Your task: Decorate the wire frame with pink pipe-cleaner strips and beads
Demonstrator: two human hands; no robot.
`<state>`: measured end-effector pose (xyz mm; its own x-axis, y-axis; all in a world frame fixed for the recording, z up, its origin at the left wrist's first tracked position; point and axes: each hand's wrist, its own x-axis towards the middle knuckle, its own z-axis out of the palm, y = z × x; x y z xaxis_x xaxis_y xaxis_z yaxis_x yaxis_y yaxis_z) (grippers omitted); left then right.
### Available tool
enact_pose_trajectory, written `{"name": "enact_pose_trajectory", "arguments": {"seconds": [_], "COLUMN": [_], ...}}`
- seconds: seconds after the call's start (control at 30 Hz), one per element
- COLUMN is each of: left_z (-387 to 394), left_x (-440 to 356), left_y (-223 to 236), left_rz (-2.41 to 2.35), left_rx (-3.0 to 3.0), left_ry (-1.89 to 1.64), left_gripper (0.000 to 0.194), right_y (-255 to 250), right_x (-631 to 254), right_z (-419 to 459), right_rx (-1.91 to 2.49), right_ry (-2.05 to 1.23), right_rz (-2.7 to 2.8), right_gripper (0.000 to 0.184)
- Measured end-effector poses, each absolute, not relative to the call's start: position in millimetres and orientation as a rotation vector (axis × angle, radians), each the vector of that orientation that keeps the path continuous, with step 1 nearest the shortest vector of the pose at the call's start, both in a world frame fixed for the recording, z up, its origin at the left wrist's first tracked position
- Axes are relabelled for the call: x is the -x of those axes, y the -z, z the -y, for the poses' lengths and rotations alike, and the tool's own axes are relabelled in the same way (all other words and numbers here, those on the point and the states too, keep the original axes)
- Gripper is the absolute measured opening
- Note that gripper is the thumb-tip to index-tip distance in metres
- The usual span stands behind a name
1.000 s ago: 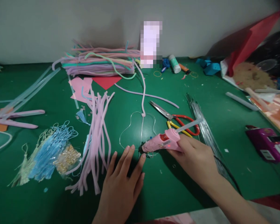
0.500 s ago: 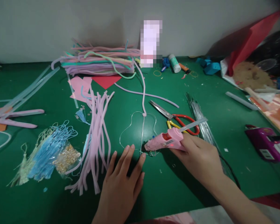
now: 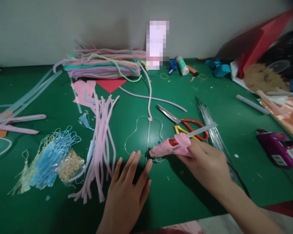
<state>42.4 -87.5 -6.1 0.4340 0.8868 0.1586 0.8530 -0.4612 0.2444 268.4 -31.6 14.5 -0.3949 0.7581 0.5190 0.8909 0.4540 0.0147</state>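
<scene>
My right hand (image 3: pixel 207 165) is wrapped round the handle of a pink hot glue gun (image 3: pixel 171 146), with a clear glue stick (image 3: pixel 202 129) poking out of its back end. The nozzle meets the lower part of a thin wire outline (image 3: pixel 137 125) lying on the table. Down the middle of that outline runs a straight wire stem (image 3: pixel 148 136), whose upper part is wrapped in a lilac pipe cleaner (image 3: pixel 150 94). My left hand (image 3: pixel 129 188) lies flat with its fingers stretched out, the fingertips at the outline's lower edge beside the nozzle.
Scissors (image 3: pixel 175 120) with red and yellow handles lie just beyond the glue gun, near a bundle of wires (image 3: pixel 216 143). Lilac pipe cleaners (image 3: pixel 102 136), blue tassels (image 3: pixel 48 159) and a bag of gold findings (image 3: pixel 70 165) are at left. A purple device (image 3: pixel 279 149) sits at right.
The glue gun's nozzle has shifted slightly left along the lower edge of the wire outline. My left hand has stayed in place.
</scene>
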Motion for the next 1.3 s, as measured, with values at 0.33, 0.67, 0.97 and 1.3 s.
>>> {"name": "enact_pose_trajectory", "arguments": {"seconds": [0.33,0.67,0.97,1.3], "left_z": [88.1,86.4,87.7,86.9], "left_x": [-42.4,-42.0,-42.8,-41.6], "left_y": [6.6,7.0,6.5,7.1], "left_rz": [-1.557,-1.561,-1.566,-1.561], "left_rx": [-2.553,-2.554,-2.556,-2.567], "left_ry": [-0.404,-0.391,-0.434,-0.439], "left_gripper": [0.038,0.038,0.039,0.039], "right_y": [-15.4,-18.7,-15.6,2.0], "right_x": [-268.6,-270.0,-272.1,-304.9], "right_z": [31.0,31.4,33.4,-27.8], "right_rx": [1.361,1.38,1.479,2.035], "right_ry": [0.377,0.375,0.378,0.1], "right_rz": [2.294,2.303,2.223,1.675], "right_gripper": [0.024,0.024,0.024,0.043]}}
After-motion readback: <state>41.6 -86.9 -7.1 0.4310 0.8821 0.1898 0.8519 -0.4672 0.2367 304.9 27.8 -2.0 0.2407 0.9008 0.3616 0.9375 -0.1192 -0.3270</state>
